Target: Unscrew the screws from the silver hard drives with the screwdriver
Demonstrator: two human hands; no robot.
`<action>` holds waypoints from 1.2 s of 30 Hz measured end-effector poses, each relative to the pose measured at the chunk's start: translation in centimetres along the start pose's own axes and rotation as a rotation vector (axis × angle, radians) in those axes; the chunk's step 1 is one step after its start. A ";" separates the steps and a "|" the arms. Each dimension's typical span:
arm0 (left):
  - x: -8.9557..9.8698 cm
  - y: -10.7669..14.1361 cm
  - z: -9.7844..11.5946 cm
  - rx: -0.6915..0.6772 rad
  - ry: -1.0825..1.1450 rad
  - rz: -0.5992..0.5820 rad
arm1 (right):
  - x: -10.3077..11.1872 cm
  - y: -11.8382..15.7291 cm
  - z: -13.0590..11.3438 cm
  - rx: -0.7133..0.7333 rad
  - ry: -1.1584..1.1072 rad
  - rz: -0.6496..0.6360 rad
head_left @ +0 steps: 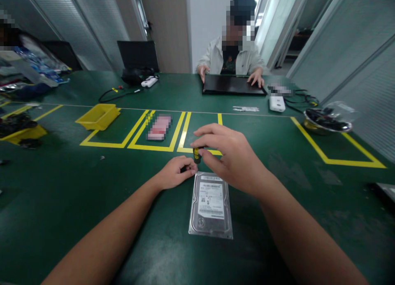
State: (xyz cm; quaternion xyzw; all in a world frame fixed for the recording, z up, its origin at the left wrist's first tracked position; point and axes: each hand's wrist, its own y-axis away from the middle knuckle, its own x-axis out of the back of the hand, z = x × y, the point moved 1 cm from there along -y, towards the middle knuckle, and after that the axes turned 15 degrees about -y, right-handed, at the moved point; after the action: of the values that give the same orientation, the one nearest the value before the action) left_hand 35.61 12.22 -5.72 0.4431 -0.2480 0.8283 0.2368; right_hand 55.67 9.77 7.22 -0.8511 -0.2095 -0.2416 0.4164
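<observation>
A silver hard drive (pixel 210 227) with a white label lies flat on the green table in front of me. My right hand (pixel 231 153) is closed around the black-and-yellow handle of a screwdriver (pixel 197 155), held upright over the drive's far left corner. Thumb and fingers grip the handle from the sides. My left hand (pixel 177 172) rests on the table beside that same corner, its fingers curled and pressed together right by the screwdriver's lower end. Whatever sits between those fingertips is too small to make out.
Yellow tape marks sections on the table. Beyond the hands are a yellow bin (pixel 100 118) and a blurred pink object (pixel 159 127). A metal bowl (pixel 327 126) of dark parts stands at right. Across the table, a person (pixel 233 54) handles a black panel (pixel 233 85).
</observation>
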 end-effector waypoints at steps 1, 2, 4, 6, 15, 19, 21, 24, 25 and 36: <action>0.0 0.0 0.0 0.000 -0.002 0.000 | 0.0 0.0 -0.1 -0.013 0.003 0.001; 0.0 0.0 0.1 0.003 -0.005 -0.001 | 0.0 -0.1 -0.1 -0.026 0.006 -0.001; 0.1 0.0 0.1 0.009 -0.006 -0.004 | 0.1 -0.2 -0.2 -0.044 0.012 -0.012; 0.2 0.0 0.2 0.012 -0.001 -0.012 | 0.1 -0.2 -0.2 -0.040 0.014 -0.023; 0.1 0.0 0.0 0.010 -0.011 -0.016 | 0.0 0.0 0.1 0.011 -0.022 -0.036; 0.1 0.0 0.1 0.022 -0.023 -0.010 | 0.1 -0.2 -0.3 -0.044 -0.009 -0.027; 0.2 -0.1 0.3 0.022 -0.014 -0.011 | 0.1 -0.2 -0.3 -0.061 0.013 -0.030; 0.3 -0.1 0.4 0.007 0.010 -0.019 | 0.1 -0.3 -0.3 -0.038 0.016 -0.041; 0.3 -0.1 0.4 0.002 0.013 -0.019 | 0.1 -0.2 -0.2 -0.021 0.013 -0.041; 0.1 -0.1 0.1 0.010 -0.006 -0.018 | 0.3 -0.1 -0.1 -0.017 0.016 -0.089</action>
State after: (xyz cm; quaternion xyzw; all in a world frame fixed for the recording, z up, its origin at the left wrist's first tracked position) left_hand 35.67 12.24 -5.52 0.4490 -0.2406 0.8260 0.2412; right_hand 55.82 9.78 7.54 -0.8425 -0.2418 -0.2686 0.3995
